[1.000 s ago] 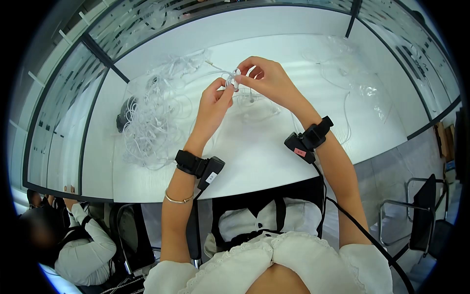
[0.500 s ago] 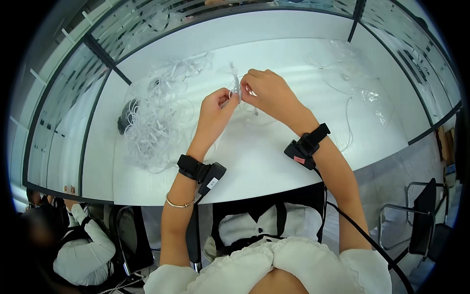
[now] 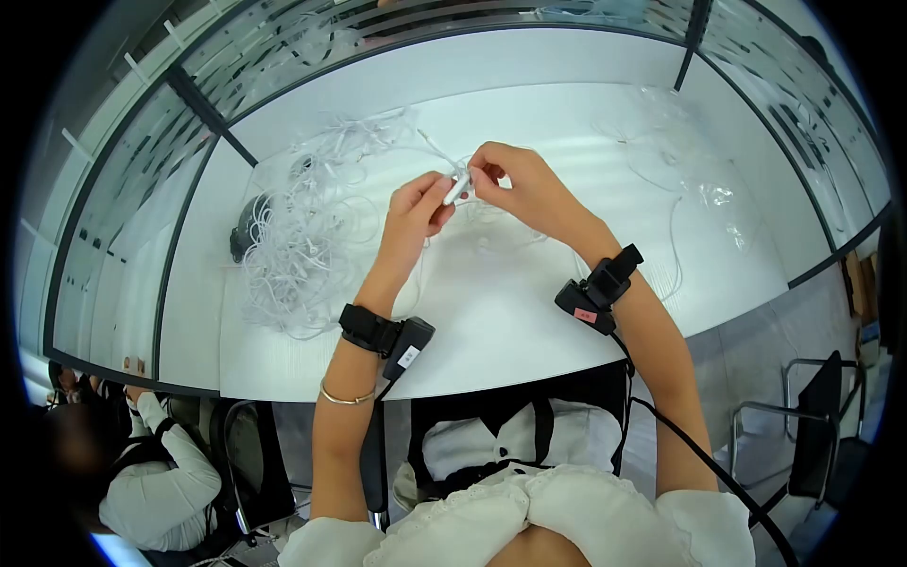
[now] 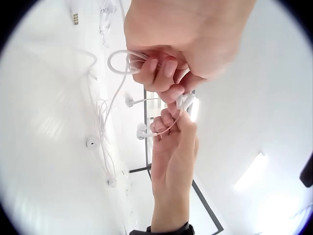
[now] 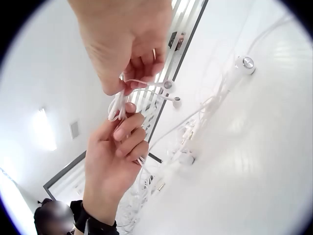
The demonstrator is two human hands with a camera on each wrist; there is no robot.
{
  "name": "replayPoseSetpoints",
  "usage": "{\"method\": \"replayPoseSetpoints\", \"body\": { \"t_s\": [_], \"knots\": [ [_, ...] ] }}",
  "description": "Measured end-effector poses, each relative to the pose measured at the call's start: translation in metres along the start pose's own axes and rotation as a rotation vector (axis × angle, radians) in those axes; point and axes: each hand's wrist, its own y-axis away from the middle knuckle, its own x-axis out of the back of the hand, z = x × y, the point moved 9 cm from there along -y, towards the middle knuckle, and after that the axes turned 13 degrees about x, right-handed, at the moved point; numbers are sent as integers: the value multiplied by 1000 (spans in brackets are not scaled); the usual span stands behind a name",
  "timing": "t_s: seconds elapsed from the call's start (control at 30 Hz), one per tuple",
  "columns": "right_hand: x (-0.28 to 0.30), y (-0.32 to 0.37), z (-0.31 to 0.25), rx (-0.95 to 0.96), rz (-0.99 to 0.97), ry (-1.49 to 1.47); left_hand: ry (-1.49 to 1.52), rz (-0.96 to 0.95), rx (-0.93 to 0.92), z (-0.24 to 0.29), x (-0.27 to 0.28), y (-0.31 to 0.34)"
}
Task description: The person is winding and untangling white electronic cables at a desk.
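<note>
Head view showed the left hand (image 3: 416, 212) and right hand (image 3: 520, 185) both pinching a coiled earphone cable (image 3: 457, 189) with curled fingers, above the middle of the desk (image 3: 491, 307). A tangled pile of cables (image 3: 300, 231) lay toward its left edge.

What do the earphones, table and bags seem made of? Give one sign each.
The earphones look like glossy white plastic, the cord rubbery, bending in loops. The table is likely white laminate, smooth with faint sheen. The bags seem thin clear plastic film, crinkled, see-through.
</note>
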Motion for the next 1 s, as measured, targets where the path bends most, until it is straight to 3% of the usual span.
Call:
{"method": "replayPoseSetpoints", "body": {
  "t_s": [0.43,0.6,0.7,0.87,1.0],
  "knots": [
    [-5,6,6,-82,12,-302,217,-267,-14,-4,-7,2],
    [-24,10,14,-156,-115,-523,192,-286,-1,-5,-8,3],
    [-27,16,16,-226,-224,-491,151,-250,41,-8,-5,0],
    [-7,17,32,-242,-131,-380,-65,-83,15,-5,-4,3],
    [12,10,9,-67,-25,-53,-125,-84,-47,-4,-4,1]
  ]
}}
